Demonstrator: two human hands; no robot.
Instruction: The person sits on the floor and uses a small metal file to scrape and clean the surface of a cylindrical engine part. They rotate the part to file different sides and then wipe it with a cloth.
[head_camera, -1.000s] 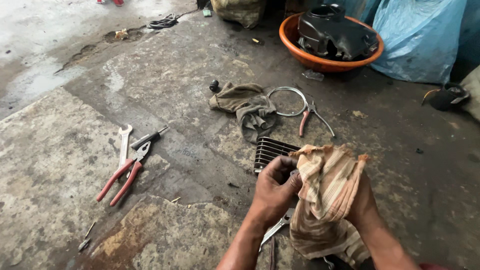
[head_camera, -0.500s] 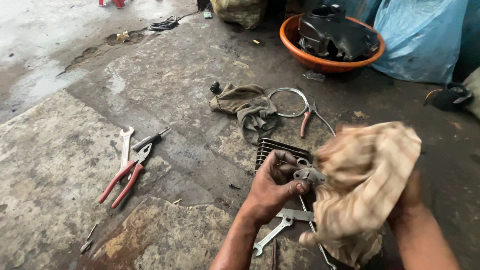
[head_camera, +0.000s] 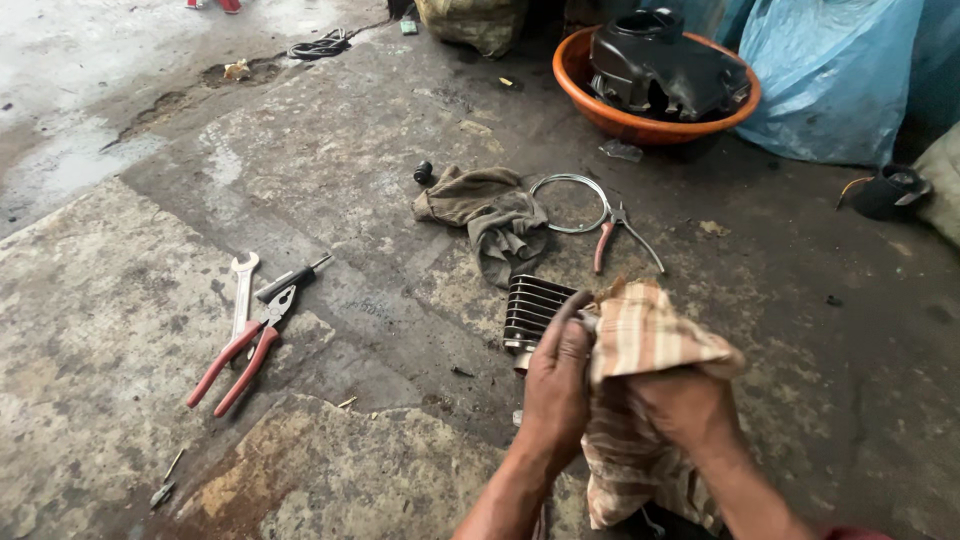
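Observation:
My left hand (head_camera: 556, 385) and my right hand (head_camera: 685, 405) are pressed together low in the middle of the view, around a striped beige cloth (head_camera: 640, 345). The cloth wraps whatever the left hand grips; the small metal part is hidden under it now. My right hand closes on the cloth from the right, and its loose end hangs down between my forearms. Just beyond my left hand a dark finned metal cylinder block (head_camera: 530, 308) stands on the concrete floor (head_camera: 350, 170).
Red-handled pliers (head_camera: 240, 350), a wrench (head_camera: 241, 290) and a black-handled screwdriver (head_camera: 290, 279) lie at the left. A grey rag (head_camera: 490, 215), a wire loop (head_camera: 570, 200) and small pliers (head_camera: 612, 235) lie ahead. An orange basin (head_camera: 610, 115) holds a black cover; blue plastic bags (head_camera: 830, 70) stand behind.
The cloth had been flung out to the right, baring a small metal part in my left hand. My right hand has brought the cloth back over the part and both hands have closed together.

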